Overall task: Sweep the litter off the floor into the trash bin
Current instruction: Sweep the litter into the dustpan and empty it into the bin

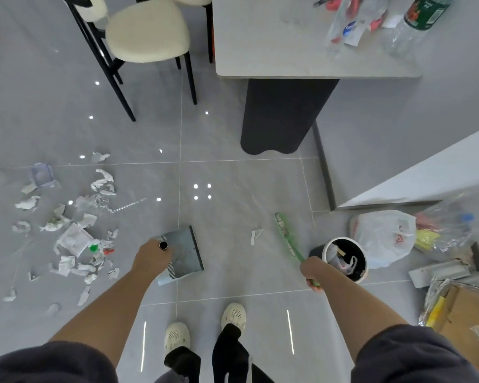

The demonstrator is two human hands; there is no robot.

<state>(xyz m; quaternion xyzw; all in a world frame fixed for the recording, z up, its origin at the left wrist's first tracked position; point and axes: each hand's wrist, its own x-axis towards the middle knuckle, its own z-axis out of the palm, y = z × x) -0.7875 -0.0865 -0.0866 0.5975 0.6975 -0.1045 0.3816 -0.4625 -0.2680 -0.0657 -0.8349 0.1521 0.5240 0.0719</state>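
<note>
Torn paper, wrappers and a green cap form a litter pile on the grey floor at the left. One lone paper scrap lies in the middle. My left hand grips the top of the handle of a grey dustpan, which hangs just above the floor right of the pile. My right hand grips a green broom that points forward and left. Right beside that hand stands a small round trash bin with rubbish inside.
A pale table on a dark pedestal stands ahead, with bottles on top. A cream chair with black legs is at the upper left. Plastic bags, cardboard and clutter fill the right side. My feet are at the bottom centre.
</note>
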